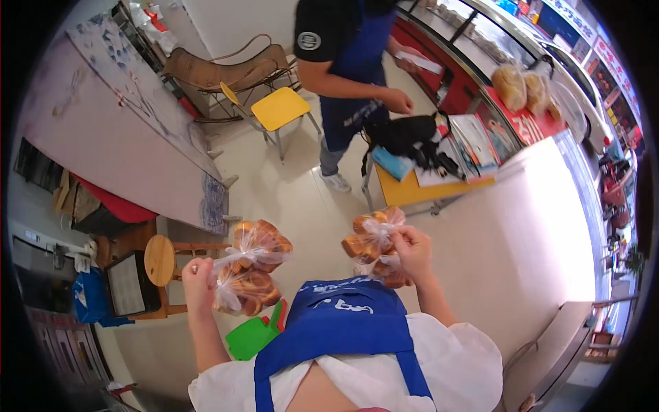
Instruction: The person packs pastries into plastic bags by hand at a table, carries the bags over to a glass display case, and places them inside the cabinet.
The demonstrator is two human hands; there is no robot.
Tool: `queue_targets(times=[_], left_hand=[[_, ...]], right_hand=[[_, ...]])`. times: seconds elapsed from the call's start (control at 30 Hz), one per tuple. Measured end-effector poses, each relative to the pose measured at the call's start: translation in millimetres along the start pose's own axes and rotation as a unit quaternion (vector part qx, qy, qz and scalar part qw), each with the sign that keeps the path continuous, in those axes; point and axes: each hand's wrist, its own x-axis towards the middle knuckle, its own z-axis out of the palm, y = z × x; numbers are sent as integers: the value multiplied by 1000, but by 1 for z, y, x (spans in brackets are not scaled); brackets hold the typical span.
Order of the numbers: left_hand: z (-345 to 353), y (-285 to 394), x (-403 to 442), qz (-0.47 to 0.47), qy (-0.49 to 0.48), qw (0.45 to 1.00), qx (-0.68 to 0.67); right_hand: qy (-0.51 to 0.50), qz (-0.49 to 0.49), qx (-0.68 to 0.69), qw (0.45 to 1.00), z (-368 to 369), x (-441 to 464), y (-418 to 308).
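Two clear plastic bags of browned bread (263, 244) are gripped by their gathered necks in the closed left hand (198, 278), while bagged bread of the same kind (374, 232) is pinched between thumb and fingers of the right hand (414, 253). The two lots are held well apart, just beyond the blue apron (347, 309). Near the left-hand lot, a green plastic object (252, 336) is partly hidden. Farther out, a black bag (405, 135), papers (473, 143) and a blue packet (392, 163) are borne by a yellow table (429, 192), beside which a white item (419, 62) is held by another person (350, 75)
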Motion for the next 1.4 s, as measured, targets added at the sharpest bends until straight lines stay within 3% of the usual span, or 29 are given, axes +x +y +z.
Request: queue_targets(times=[0.13,0.23,0.3,0.4,0.57,0.63,0.7,0.9,0.93,1.03,1.2,1.27,1.4], left_hand=[[15,22,66,15,69,996,-57],[22,30,128,29,35,995,-90],[30,34,180,25,12,997,-65],[46,34,267,30,-15,999,-8],[97,71,407,-74,-163,984,23],[127,88,465,-86,-216,972,32],[156,101,520,-114,-263,958,29],[282,117,680,-72,-306,949,-13],[307,124,709,-71,-314,947,-12],[391,150,781,-95,-347,933,10],[524,195,859,-23,-411,911,32],[583,210,886,-26,-429,903,10],[689,222,945,-24,-513,858,-9]], right_hand=[[-117,-22,9,993,63,111,-16],[-151,-36,85,984,117,177,-25],[-151,-30,61,986,147,221,-18],[-120,-7,64,991,195,281,-6],[-25,25,15,999,245,374,-30],[-9,-45,-14,999,254,411,-36],[20,-36,-26,999,261,447,-35],[64,-54,-65,994,264,576,-8],[66,-42,-10,997,264,601,-2],[76,-53,-94,991,246,680,0],[148,-56,-44,986,215,792,16],[215,-75,57,972,195,849,28],[323,-90,22,942,141,947,43]])
